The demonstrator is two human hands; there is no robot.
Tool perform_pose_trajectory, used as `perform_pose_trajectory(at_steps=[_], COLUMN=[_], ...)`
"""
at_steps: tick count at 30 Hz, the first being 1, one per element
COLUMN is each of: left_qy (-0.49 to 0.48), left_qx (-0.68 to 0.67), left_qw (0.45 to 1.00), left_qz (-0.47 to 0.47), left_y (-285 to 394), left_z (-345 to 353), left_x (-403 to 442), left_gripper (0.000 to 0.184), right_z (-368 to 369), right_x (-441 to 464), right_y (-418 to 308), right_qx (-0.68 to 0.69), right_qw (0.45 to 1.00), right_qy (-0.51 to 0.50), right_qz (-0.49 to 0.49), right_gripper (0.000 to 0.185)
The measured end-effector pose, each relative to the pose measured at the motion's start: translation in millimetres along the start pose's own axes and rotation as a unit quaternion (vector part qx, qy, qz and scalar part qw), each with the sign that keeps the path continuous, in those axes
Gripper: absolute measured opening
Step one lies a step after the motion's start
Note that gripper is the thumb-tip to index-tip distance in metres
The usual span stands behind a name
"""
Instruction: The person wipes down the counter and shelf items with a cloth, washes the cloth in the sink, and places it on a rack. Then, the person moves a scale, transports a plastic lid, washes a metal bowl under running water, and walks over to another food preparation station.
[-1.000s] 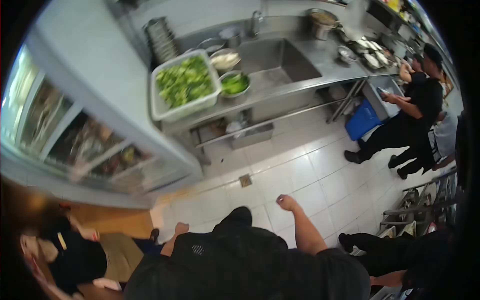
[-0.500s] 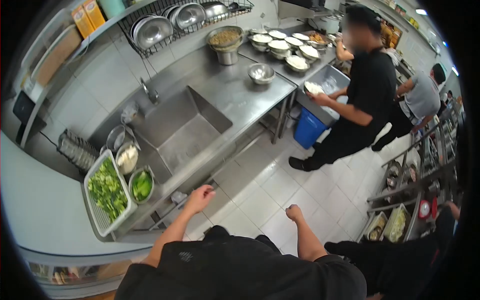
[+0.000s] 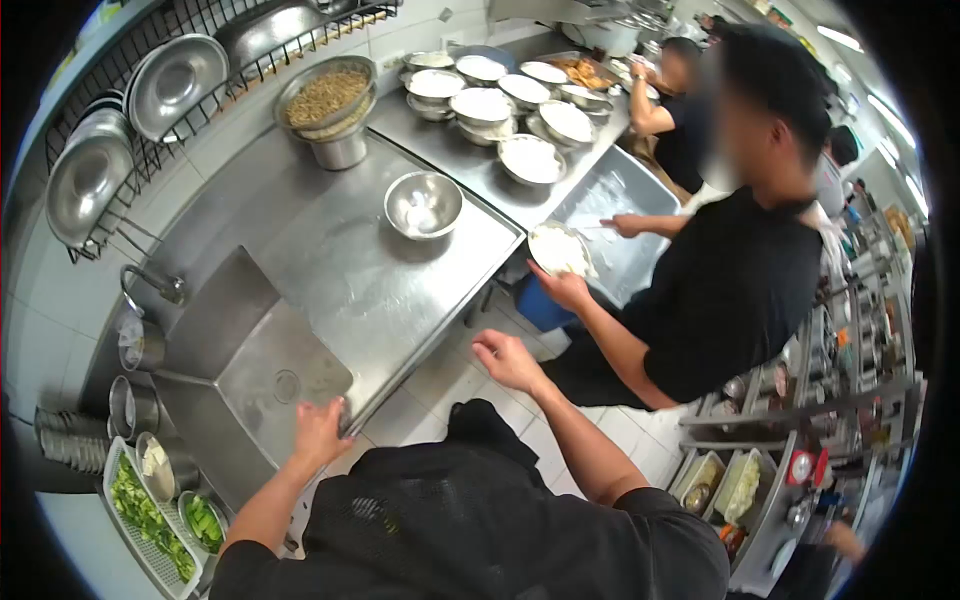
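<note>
My left hand [image 3: 320, 432] is over the front rim of the steel sink [image 3: 285, 345], its fingers apart and nothing in them. Whether it touches the rim I cannot tell. Off the front edge of the steel counter [image 3: 330, 240], my right hand [image 3: 507, 362] hangs in the air, empty, with loosely bent fingers and a gap at the thumb. The nearest loose thing on the counter is a metal bowl [image 3: 424, 206], which neither hand touches.
A co-worker [image 3: 735, 280] on the right holds a bowl of white food [image 3: 560, 250] over a grey bin [image 3: 610, 205]. Several filled bowls [image 3: 532, 160] crowd the back counter. A colander of brown food [image 3: 325, 95] stands left of them; a greens basket [image 3: 145, 515] is at lower left.
My view has moved forward along the counter, nearer the metal bowl and the co-worker. My left hand now sits over the sink rim; my right hand has risen and loosened from a fist.
</note>
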State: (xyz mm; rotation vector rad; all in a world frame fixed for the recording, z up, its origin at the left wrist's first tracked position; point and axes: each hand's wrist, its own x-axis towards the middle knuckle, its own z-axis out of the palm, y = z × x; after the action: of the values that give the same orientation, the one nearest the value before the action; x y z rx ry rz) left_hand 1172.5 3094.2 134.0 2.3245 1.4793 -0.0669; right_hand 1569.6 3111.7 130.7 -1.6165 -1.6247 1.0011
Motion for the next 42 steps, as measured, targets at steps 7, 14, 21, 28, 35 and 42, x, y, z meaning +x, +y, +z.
perform_pose_trajectory(at_steps=[7, 14, 21, 28, 35, 42], left_qy=[-0.029, -0.082, -0.111, 0.05, 0.117, 0.103], left_qx=[0.04, 0.028, -0.039, -0.062, 0.032, 0.073], left_qw=[0.998, 0.991, 0.974, 0.967, 0.973, 0.983], left_qz=[-0.047, -0.103, -0.192, -0.24, -0.197, -0.133], left_y=[14.4, 4.9, 21.6, -1.4, 4.3, 1.9], left_z=[-9.0, 9.1, -23.9, -79.0, -127.4, -158.2], left_x=[23.8, 31.9, 37.4, 75.2, 109.5, 125.5], left_gripper=[0.078, 0.068, 0.065, 0.06, 0.041, 0.032], right_z=[-20.1, -12.2, -43.7, -57.9, -70.4, -65.4], right_x=[146.4, 262.8, 275.0, 281.7, 287.1, 280.8], right_y=[14.7, 14.3, -18.5, -4.3, 0.1, 2.8], right_qx=[0.264, 0.164, 0.26, 0.191, 0.149, 0.158], right_qw=[0.952, 0.959, 0.949, 0.959, 0.967, 0.967], right_qy=[0.068, 0.086, -0.006, -0.107, -0.127, -0.13], right_qz=[0.142, 0.216, 0.18, 0.181, 0.161, 0.152], right_gripper=[0.045, 0.088, 0.071, 0.065, 0.059, 0.064])
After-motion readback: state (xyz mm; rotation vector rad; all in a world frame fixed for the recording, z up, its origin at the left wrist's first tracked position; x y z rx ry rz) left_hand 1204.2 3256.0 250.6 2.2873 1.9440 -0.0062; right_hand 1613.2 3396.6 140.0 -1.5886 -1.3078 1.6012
